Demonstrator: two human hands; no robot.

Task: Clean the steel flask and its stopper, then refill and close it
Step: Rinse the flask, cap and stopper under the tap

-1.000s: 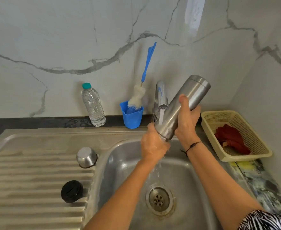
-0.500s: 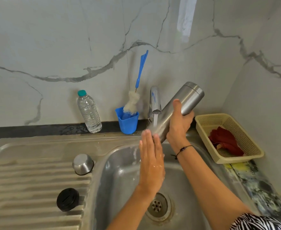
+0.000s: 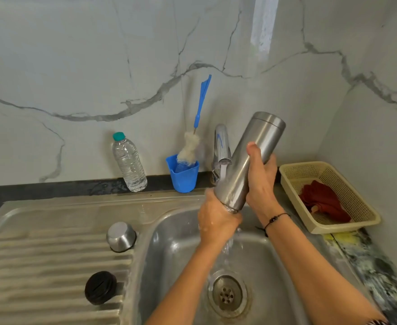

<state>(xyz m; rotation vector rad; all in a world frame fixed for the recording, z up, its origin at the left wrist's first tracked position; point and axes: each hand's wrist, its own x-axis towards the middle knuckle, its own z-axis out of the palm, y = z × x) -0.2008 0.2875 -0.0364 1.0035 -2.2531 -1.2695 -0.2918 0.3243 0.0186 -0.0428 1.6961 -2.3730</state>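
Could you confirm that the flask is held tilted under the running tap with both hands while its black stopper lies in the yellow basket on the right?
Not quite. The head view shows the black stopper lying on the ribbed drainboard left of the basin, not in the yellow basket, which holds a red cloth. The rest stands: left hand and right hand hold the tilted flask under the running tap.

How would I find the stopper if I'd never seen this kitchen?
Start at the sink and look left to the ridged draining board. Two small things sit there; the stopper is the nearer one, round and black, not the shiny steel cup.
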